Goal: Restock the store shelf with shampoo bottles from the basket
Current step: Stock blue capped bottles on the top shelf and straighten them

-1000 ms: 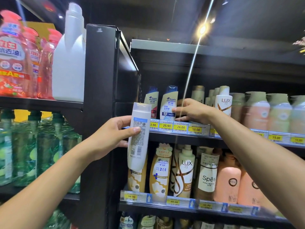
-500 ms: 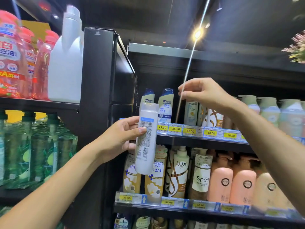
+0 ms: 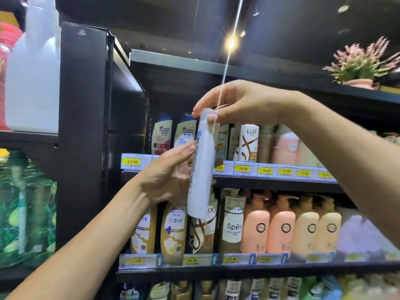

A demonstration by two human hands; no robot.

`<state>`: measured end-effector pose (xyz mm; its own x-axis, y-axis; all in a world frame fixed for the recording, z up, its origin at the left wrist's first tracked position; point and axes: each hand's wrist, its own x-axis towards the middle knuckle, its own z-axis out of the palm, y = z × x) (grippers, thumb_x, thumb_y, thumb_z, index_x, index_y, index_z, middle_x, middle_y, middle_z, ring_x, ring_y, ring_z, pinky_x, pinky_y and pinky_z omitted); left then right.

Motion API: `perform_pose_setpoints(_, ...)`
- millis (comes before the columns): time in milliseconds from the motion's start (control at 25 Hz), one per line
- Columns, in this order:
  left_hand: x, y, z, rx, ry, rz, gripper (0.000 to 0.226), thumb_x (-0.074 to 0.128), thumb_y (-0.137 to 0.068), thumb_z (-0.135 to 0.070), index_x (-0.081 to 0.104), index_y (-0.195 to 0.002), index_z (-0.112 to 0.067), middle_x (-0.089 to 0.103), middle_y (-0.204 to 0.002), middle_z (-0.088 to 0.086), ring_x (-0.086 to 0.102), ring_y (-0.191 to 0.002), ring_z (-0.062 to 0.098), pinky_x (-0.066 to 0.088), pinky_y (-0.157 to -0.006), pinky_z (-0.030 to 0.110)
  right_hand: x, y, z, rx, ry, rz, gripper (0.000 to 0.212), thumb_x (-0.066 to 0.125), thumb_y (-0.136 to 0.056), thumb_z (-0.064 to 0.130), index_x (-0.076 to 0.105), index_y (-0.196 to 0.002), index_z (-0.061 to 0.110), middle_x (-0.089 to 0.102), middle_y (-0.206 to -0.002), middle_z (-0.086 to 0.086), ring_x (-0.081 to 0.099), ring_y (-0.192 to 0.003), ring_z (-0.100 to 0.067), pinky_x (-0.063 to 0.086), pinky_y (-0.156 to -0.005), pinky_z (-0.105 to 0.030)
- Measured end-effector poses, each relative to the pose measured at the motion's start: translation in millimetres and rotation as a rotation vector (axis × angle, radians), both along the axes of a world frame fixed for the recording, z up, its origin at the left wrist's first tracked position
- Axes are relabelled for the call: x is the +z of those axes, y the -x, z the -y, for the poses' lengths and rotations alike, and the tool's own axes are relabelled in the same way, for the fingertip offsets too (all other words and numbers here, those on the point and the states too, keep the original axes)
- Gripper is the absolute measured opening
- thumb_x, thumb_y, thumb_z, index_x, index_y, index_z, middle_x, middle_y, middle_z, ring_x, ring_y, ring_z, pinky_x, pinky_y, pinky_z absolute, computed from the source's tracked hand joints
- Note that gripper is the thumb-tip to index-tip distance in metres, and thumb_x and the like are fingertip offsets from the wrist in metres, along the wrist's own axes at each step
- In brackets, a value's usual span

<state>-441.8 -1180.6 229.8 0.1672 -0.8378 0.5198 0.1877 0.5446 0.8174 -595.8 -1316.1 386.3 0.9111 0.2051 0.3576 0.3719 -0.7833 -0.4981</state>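
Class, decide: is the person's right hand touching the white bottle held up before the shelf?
Touching. The head view shows the right hand pinching the top of the white bottle between thumb and fingertips, with no gap.

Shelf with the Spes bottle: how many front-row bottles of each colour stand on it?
Gold bottles: 2
White-and-brown LUX bottle, partly behind the held white bottle: 1
Brown Spes bottle: 1
Pink pump bottles: 2
Cream pump bottles: 2
Total: 8; the purple shape at the far right is too blurred to count.
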Motion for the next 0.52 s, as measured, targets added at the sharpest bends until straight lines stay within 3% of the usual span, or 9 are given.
perform_pose_setpoints(120,9.5,1.9,2.9,0.122,0.015,0.088,0.041,0.063,-0.099,-0.027,0.061,-0.135,-0.008,0.070,-0.123,0.008,0.069,-0.107,0.021,0.060,-0.087,0.046,6.1,4.7,-0.5,-0.195,0.129,0.134,0.023,0.074,-0.092,0.023,0.075,-0.113,0.014,0.076,-0.108,-0.009,0.067,-0.089,-0.007,0.056,-0.079,-0.023)
perform_pose_setpoints(240,11.6,5.7,1.4,0.387,-0.004,0.279,0.041,0.069,-0.093,-0.032,0.066,-0.128,-0.012,0.073,-0.126,0.006,0.070,-0.115,0.022,0.061,-0.088,0.050,10.5,6.1,-0.1,-0.319,0.230,0.230,0.020,0.077,-0.089,0.035,0.078,-0.103,0.020,0.077,-0.105,-0.009,0.068,-0.084,-0.008,0.058,-0.075,-0.026)
perform_pose_setpoints(360,7.5,11.3,2.3,0.599,-0.026,0.441,0.035,0.077,-0.089,-0.028,0.070,-0.122,-0.020,0.076,-0.120,-0.001,0.074,-0.109,0.022,0.062,-0.089,0.055,11.5,1.6,1.6,-0.395,0.240,0.281,0.023,0.078,-0.087,0.041,0.080,-0.098,0.021,0.076,-0.100,-0.014,0.068,-0.082,-0.011,0.061,-0.073,-0.028)
perform_pose_setpoints(520,6.3,13.2,5.2,0.691,-0.046,0.499,0.035,0.080,-0.090,-0.022,0.069,-0.122,-0.023,0.076,-0.117,-0.007,0.077,-0.102,0.018,0.065,-0.081,0.053,7.2,-7.9,4.6,-0.411,0.202,0.308,0.027,0.081,-0.085,0.041,0.080,-0.096,0.016,0.074,-0.089,-0.017,0.063,-0.073,-0.007,0.058,-0.065,-0.022)
